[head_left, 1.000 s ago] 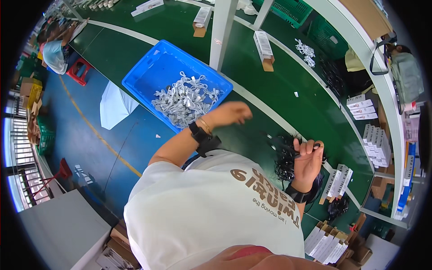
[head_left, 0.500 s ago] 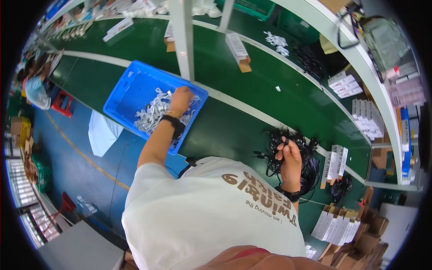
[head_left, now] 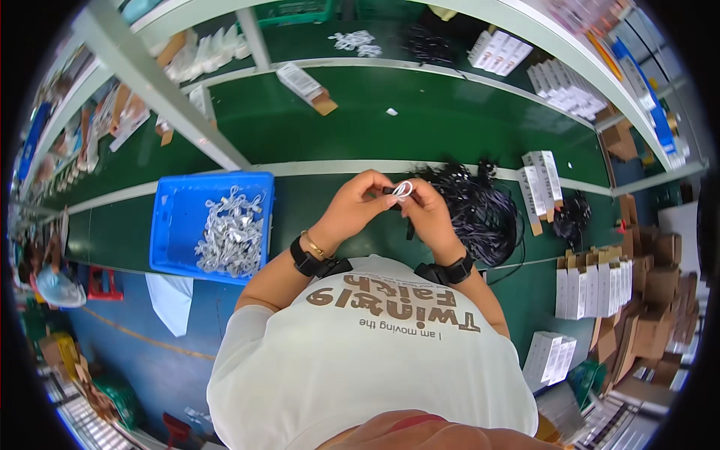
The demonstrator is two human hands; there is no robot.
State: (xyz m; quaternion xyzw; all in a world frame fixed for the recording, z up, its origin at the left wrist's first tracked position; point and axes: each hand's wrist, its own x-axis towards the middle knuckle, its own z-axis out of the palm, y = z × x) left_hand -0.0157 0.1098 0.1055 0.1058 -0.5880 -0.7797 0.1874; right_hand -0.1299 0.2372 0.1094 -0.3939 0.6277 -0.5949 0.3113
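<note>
White cable loop, held at the fingertips of both hands

Item: one white cable loop (head_left: 403, 189), small, raised between the left hand (head_left: 358, 204) and the right hand (head_left: 429, 216), in front of the chest. Both grips closed, thumb and fingers pinched at the loop from either side; which hand bears it cannot be told. Neither hand is clearly nearer. Long axis: seemingly tilted, rising a little toward the right; too small to be sure.

Companion piece: a black strip (head_left: 409, 229) hanging below the right hand's fingers. Black also shows by the left fingertips; whether it is the same piece cannot be told.

Containers: one blue plastic tub (head_left: 173, 225), to the left of the left hand and apart from it, at the near edge of the green workbench (head_left: 300, 196). Contents: a heap of white-grey coiled cables (head_left: 231, 236), massed toward the tub's right side.

Loose stock: a tangled pile of black cables (head_left: 489, 214), on the bench just right of the right hand. Beyond it, slim white cartons (head_left: 533, 191), side by side, brown flaps showing; then a smaller black cable bundle (head_left: 571, 217).
</note>
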